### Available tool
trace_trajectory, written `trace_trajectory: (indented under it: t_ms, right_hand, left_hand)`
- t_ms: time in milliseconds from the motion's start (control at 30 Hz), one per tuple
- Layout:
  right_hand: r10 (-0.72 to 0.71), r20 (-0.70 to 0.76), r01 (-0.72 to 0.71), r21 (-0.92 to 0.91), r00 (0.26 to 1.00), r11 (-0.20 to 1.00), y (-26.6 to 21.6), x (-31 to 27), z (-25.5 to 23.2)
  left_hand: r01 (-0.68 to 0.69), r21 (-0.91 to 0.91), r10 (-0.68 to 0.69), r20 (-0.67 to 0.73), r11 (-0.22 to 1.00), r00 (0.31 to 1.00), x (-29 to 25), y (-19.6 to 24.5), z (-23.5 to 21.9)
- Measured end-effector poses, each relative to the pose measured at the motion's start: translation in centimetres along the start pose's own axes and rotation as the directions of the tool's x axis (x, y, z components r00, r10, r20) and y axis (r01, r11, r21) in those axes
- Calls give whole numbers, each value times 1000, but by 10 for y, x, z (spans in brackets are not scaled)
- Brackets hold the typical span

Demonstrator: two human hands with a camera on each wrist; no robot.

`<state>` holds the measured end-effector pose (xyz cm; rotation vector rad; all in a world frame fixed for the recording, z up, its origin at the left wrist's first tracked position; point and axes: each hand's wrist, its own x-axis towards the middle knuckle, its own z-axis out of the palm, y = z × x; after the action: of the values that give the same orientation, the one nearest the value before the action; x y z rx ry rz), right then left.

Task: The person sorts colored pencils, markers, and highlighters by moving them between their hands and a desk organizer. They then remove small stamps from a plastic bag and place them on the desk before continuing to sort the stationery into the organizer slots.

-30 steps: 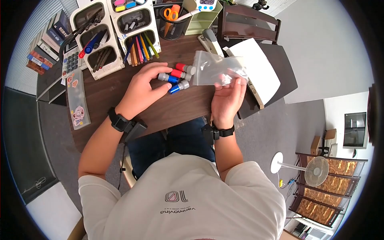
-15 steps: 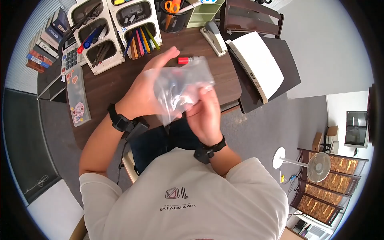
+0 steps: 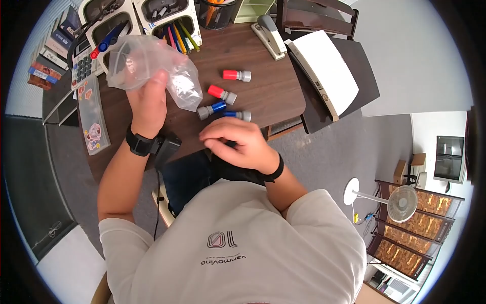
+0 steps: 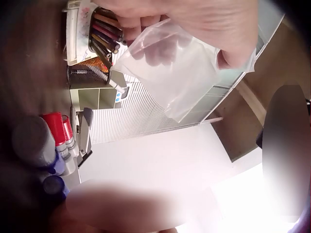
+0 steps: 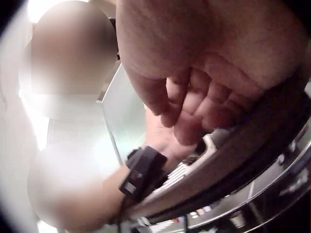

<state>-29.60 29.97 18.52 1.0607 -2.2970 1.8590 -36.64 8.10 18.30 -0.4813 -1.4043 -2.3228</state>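
Note:
A clear plastic zip bag (image 3: 185, 88) is gripped by my left hand (image 3: 149, 109), its thumb lying over the film. In the left wrist view the bag (image 4: 180, 77) hangs below the palm, with curled fingers showing through it. My right hand (image 3: 243, 144) hovers at the desk's front edge, fingers loosely bent around nothing. Just beyond it lie two short red cylinders with grey caps (image 3: 230, 75) and two blue ones (image 3: 218, 107). The nearer blue cylinder (image 3: 231, 114) is partly covered by the right hand.
A cream organizer (image 3: 144, 28) with pens and pencils stands behind the left hand. Left of it are a calculator (image 3: 83, 68), a stickered clear case (image 3: 93, 119) and books (image 3: 55, 53). A stapler (image 3: 271, 38) and a white device (image 3: 326, 73) sit to the right.
The bag passed from my right hand to my left, which carried it leftward toward the organizer. My right hand moved left and down to the desk edge. The cylinders now lie farther apart.

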Motion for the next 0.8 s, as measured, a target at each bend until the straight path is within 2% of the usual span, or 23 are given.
trace_trajectory:
  t_ms: [33, 67, 100, 133, 167, 233, 300, 333, 367, 433, 533, 667, 700, 767, 800]
  right_hand:
    - [-113, -50, 107, -110, 992, 988, 6, -2, -5]
    - [-114, -96, 90, -222, 989, 971, 7, -8, -12]
    - [-121, -141, 68, -332, 983, 941, 6, -12, -20]
    - [-106, -149, 28, -450, 983, 893, 5, -14, -27]
    - [-92, -161, -14, -561, 983, 828, 5, -15, -31]
    - [-72, -155, -38, -610, 985, 791, 9, -20, -33]
    - [-20, -154, -77, -595, 988, 800, 4, -21, -27]
    - [-56, -145, -41, -593, 988, 804, 3, -18, -20]
    - [-18, -115, -54, -591, 993, 805, -4, -15, -13]
    - [-41, -84, -23, -644, 996, 765, -2, -7, -3]
    - [-130, -93, 38, -651, 987, 758, 18, 4, -2]
    - [-127, -77, 52, -624, 989, 779, 23, 13, -11]
    - [-128, -78, 52, -627, 989, 777, 21, 12, -15]
    - [-35, -164, -31, -386, 986, 922, 17, 6, -21]
    - [150, -304, -194, -117, 941, 974, 22, -6, -18]
  left_hand:
    - [-3, 62, 0, 49, 998, 999, -2, 0, 0]
    - [-3, 61, 1, 41, 998, 999, -3, 0, -2]
    - [8, 106, -19, 100, 994, 995, -4, -1, -5]
    - [18, 150, -42, 159, 988, 986, -5, -2, -6]
    - [19, 147, -42, 156, 989, 987, -5, -2, -5]
    - [56, 184, -97, 220, 981, 971, -7, 2, -1]
    - [82, 185, -121, 212, 979, 970, -10, 0, 3]
    - [106, 191, -145, 204, 976, 968, -11, 0, 3]
    - [107, 194, -147, 205, 975, 968, -11, 1, 3]
    - [138, 207, -181, 210, 969, 961, -9, 2, 3]
    - [127, 191, -166, 205, 973, 965, -7, 1, 2]
    - [108, 206, -163, 271, 972, 949, -4, 9, 8]
    - [143, 213, -203, 299, 967, 932, -3, 12, 10]
    - [177, 215, -241, 325, 961, 914, 2, 17, 8]
    - [310, 277, -403, 406, 910, 820, 6, 19, 2]
